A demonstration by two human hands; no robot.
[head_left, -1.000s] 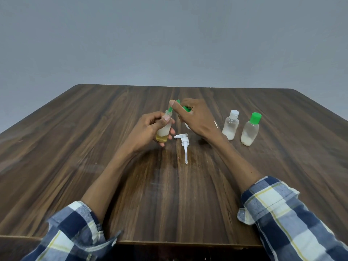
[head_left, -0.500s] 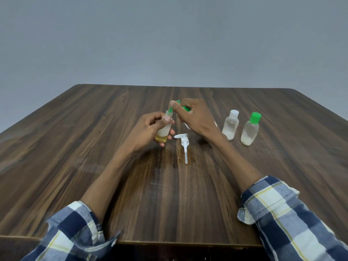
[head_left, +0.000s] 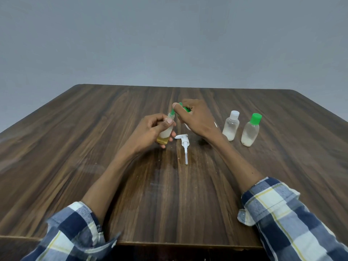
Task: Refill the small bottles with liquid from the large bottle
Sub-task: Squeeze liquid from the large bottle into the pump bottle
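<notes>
I see the small bottle (head_left: 165, 133) held above the table (head_left: 94, 147) near its centre, tilted, yellowish liquid at its base, my left hand (head_left: 150, 131) wrapped around it. At its 1 o'clock my right hand (head_left: 195, 119) grips the large bottle (head_left: 185, 109), mostly hidden, its green spout meeting the small bottle's open neck. A white pump (head_left: 184, 146) lies at 5 o'clock. Two capped bottles, one white-capped (head_left: 231, 128), one green-capped (head_left: 250, 129), stand at 3 o'clock

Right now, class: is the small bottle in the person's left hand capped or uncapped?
Uncapped. The small bottle's bare threaded neck shows above the left hand; the right hand holds a green cap beside it.
</notes>
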